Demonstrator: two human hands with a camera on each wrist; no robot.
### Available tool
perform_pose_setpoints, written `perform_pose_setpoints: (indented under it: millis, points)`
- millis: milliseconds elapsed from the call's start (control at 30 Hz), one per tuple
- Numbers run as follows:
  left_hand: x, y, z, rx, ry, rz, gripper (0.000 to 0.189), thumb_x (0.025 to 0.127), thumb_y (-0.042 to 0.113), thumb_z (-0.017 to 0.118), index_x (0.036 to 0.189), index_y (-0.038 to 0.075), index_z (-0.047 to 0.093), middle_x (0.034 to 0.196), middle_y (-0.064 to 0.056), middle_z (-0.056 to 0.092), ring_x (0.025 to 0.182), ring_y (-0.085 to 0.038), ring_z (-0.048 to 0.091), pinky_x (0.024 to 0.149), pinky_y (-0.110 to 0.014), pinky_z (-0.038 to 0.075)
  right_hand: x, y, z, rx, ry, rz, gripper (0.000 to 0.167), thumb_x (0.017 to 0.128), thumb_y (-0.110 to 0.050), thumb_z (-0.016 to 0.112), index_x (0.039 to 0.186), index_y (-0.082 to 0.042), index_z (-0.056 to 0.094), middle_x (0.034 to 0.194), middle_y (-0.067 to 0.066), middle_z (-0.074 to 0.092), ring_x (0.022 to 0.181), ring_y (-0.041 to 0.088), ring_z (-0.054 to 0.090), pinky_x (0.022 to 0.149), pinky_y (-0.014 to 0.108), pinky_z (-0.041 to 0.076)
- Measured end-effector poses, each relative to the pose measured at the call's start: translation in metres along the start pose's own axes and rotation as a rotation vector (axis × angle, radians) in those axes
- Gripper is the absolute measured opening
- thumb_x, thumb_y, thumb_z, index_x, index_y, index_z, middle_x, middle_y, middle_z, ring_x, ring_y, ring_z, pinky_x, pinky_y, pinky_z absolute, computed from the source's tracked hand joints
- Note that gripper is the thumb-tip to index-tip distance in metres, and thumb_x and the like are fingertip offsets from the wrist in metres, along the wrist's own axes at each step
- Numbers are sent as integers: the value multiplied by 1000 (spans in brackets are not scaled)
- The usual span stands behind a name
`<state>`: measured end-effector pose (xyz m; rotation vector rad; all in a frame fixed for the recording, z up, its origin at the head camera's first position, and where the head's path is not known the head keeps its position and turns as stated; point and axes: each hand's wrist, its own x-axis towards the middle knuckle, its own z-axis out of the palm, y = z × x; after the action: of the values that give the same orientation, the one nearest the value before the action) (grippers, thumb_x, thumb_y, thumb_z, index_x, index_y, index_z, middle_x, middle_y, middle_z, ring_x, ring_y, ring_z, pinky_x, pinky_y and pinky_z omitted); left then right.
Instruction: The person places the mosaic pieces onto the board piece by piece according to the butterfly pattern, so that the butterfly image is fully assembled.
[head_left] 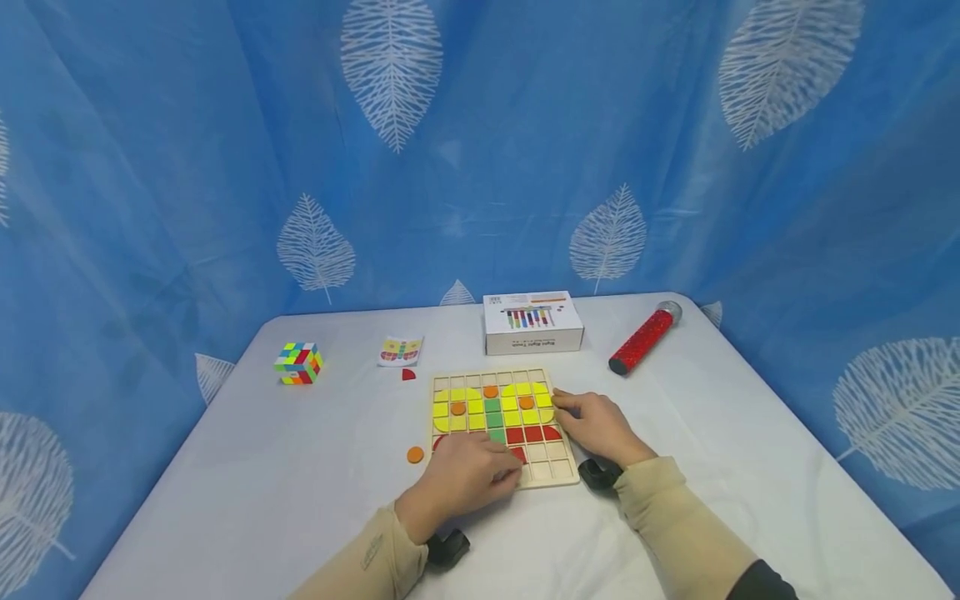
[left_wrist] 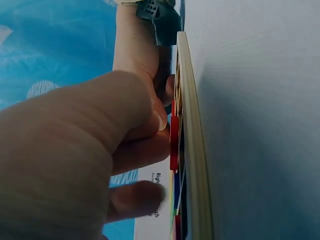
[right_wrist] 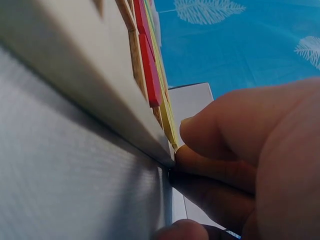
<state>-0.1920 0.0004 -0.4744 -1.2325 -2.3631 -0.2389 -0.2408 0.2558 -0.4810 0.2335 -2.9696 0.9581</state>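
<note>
My left hand (head_left: 468, 475) is over the lower part of a wooden grid board (head_left: 555, 473), its forearm coming from the front left. In the left wrist view, its thumb and a finger come together at a red square tile (left_wrist: 174, 142) lying at the board's surface; another finger stands apart. The right hand (head_left: 600, 423) rests at the board's right side, fingertips touching its edge (right_wrist: 172, 162). Yellow tiles (head_left: 476, 407), green tiles (head_left: 492, 407), red tiles (head_left: 533, 434) and orange discs (head_left: 491, 391) fill cells of the grid. The left hand hides the board's lower left.
A loose orange disc (head_left: 416, 454) lies left of the board, a red quarter piece (head_left: 408, 375) above it. Behind are a pattern card (head_left: 400, 351) and a white box (head_left: 532, 323). A puzzle cube (head_left: 298, 363) stands far left, a red microphone (head_left: 643, 338) at right.
</note>
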Motion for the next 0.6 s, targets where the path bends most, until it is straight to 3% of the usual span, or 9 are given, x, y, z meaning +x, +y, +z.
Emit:
perform_pose_setpoints:
  millis: [300,600]
  points:
    - [-2,-2,0,28,-12,31,10,91,33,73,96,32,81,95,22,76,77,3,70,56,-12,41,0,-2,1,-9,-1,-11,45,101,-27,63,141,-7,62,150,5,57,142,36,50,114,56,40]
    - [-2,-2,2,14,-38,10,15,92,37,71,103,32,81,102,22,76,77,5,70,51,-10,34,0,0,0,-10,1,-3,45,101,-28,64,141,-8,63,149,5,58,141,36,50,114,56,40]
